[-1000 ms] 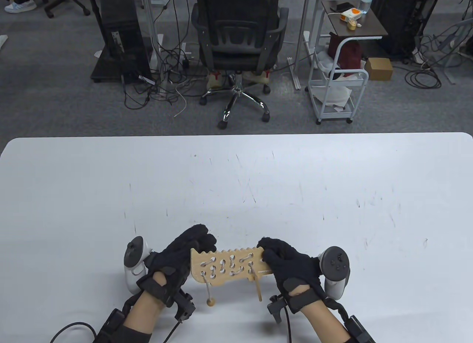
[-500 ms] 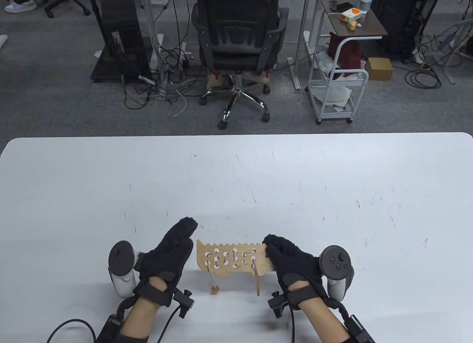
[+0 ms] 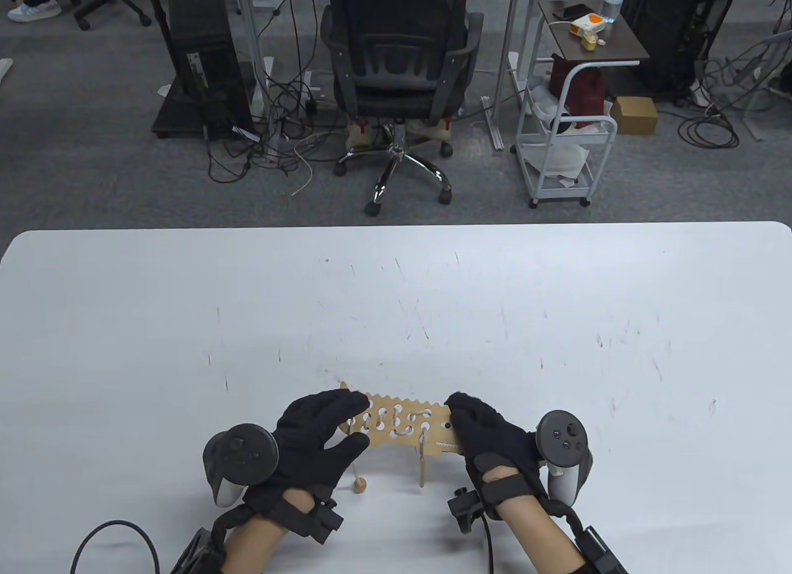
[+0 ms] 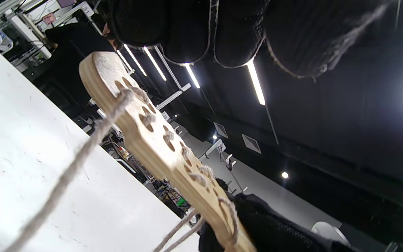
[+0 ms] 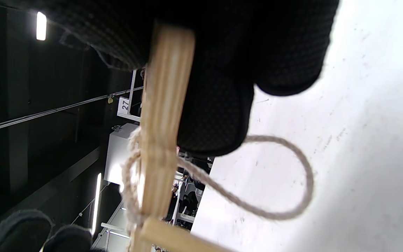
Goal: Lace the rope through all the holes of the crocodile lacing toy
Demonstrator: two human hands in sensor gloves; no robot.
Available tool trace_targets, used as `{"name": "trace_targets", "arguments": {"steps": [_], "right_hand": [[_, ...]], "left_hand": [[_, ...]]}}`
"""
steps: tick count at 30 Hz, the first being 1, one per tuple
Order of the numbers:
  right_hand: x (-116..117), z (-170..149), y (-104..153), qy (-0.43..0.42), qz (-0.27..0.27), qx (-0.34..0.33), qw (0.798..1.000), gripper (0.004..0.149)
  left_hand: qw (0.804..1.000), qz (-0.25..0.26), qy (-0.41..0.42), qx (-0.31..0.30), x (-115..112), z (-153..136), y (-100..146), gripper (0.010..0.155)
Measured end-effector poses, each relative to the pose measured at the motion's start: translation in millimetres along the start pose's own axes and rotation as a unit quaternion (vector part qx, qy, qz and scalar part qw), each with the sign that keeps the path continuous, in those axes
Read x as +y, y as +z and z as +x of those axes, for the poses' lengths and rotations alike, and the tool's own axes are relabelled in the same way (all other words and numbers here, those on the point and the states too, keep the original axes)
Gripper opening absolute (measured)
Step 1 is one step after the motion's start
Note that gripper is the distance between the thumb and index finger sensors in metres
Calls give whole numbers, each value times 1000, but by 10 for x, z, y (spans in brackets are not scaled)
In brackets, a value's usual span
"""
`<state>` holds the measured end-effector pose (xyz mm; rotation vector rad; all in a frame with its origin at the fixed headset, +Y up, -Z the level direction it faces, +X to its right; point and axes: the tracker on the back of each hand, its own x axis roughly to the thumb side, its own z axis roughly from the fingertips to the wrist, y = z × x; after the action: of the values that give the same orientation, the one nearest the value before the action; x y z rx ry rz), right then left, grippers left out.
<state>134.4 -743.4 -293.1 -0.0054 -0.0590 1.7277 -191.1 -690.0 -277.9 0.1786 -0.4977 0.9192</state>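
Note:
The wooden crocodile lacing toy (image 3: 405, 420) hangs above the table (image 3: 185, 302) near its front edge, with rope laced through its holes. My right hand (image 3: 461, 413) pinches the toy's right end; the right wrist view shows thumb and fingers on either side of the board (image 5: 161, 115). My left hand (image 3: 349, 422) lies with straight fingers over the toy's left end and the thumb spread below. In the left wrist view those fingertips (image 4: 187, 31) hover just above the board (image 4: 152, 136). A rope end with a bead (image 3: 357, 486) and a wooden needle (image 3: 422, 469) dangle beneath.
The white table stretches wide to the left, right and far side of the hands. A loop of rope (image 5: 292, 196) hangs below the board over the tabletop. Beyond the far edge stand an office chair (image 3: 399, 60) and a white cart (image 3: 566, 147).
My left hand has come back from the left and now covers the toy's left end. The toy has shifted slightly away and tilted. The right hand keeps its hold.

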Motion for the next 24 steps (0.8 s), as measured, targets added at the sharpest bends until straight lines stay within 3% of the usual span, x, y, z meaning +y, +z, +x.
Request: {"name": "trace_targets", "arguments": {"steps": [12, 24], "right_hand": [[60, -50, 30, -67, 35, 48, 996, 53], [203, -6, 83, -121, 100, 55, 986, 59]], "left_hand": [[995, -55, -80, -9, -214, 60, -21, 55], [982, -123, -139, 24, -422, -11, -44, 61]]}}
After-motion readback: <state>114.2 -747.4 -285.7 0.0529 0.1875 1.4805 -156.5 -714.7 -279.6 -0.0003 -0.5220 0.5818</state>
